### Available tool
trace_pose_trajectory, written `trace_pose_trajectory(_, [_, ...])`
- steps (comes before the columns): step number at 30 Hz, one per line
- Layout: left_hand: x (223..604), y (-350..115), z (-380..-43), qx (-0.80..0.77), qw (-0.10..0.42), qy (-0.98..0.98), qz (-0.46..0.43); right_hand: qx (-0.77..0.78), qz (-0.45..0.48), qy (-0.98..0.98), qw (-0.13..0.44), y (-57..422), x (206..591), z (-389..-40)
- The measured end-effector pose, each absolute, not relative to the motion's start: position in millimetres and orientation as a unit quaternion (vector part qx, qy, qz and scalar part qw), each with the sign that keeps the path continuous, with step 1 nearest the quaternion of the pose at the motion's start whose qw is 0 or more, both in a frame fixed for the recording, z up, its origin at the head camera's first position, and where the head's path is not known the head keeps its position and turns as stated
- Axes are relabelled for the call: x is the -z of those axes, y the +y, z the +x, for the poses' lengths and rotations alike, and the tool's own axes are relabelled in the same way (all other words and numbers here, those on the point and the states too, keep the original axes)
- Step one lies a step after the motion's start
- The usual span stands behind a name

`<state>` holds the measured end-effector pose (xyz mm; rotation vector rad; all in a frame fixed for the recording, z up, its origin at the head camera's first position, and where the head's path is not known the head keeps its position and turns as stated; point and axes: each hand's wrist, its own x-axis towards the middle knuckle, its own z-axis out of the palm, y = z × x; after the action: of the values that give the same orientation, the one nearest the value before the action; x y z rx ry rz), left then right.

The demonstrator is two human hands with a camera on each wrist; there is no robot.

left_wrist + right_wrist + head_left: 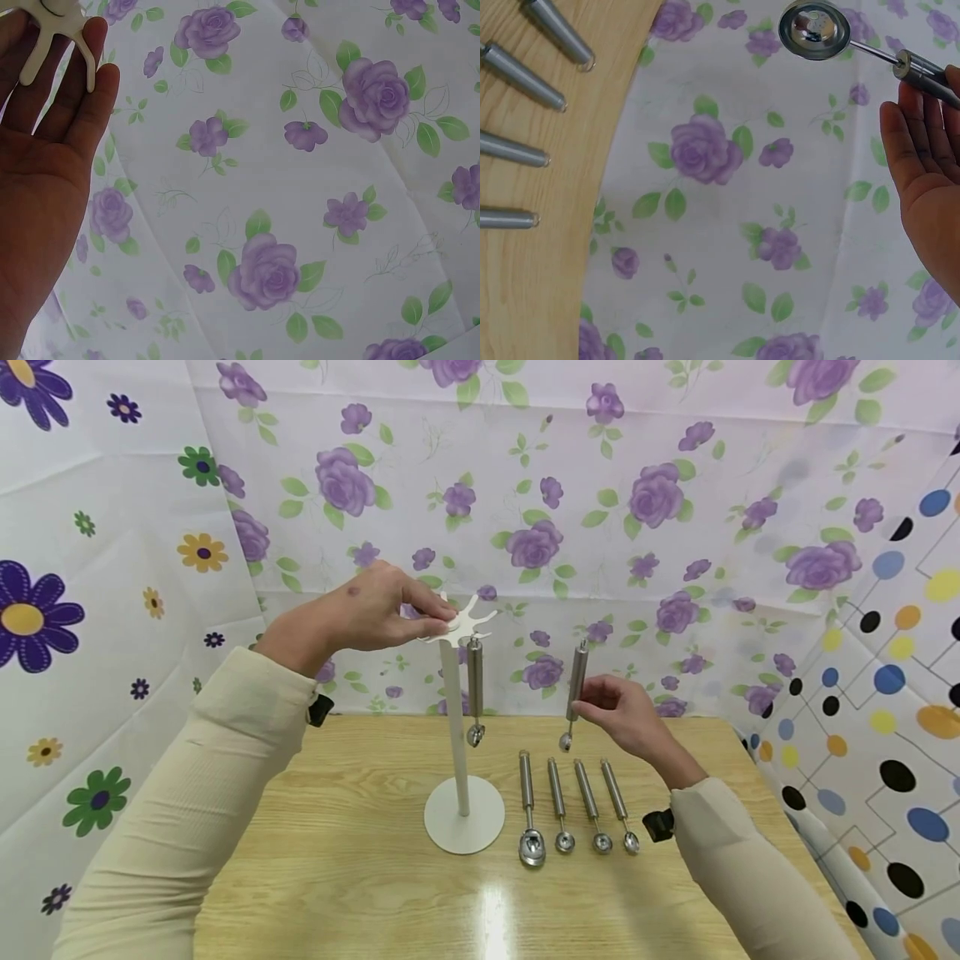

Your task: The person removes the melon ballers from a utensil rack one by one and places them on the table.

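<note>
A white utensil stand with a round base and a ring of hooked arms on top stands on the table. My left hand pinches the stand's top between thumb and fingers; in the left wrist view the fingers lie under its arms. One steel-handled scoop hangs from an arm, bowl down. To the right of the stand, my right hand holds a melon baller by its steel handle, upright in the air with the bowl down. Its round, shiny bowl shows in the right wrist view.
On the wooden table, right of the base, a larger scoop and several smaller steel-handled tools lie in a row, heads toward me. A floral cloth hangs behind the table, with patterned cloths at both sides.
</note>
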<state>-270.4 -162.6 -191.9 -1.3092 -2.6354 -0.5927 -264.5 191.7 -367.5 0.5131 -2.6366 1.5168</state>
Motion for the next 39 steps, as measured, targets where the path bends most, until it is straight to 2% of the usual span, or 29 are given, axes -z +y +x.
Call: trace_pose_trajectory(39, [193.7,-163.9,-272.2,0.205,0.071,-0.876,-0.431,-0.459,0.082,-0.884,0.025,283.7,442.0,-244.7])
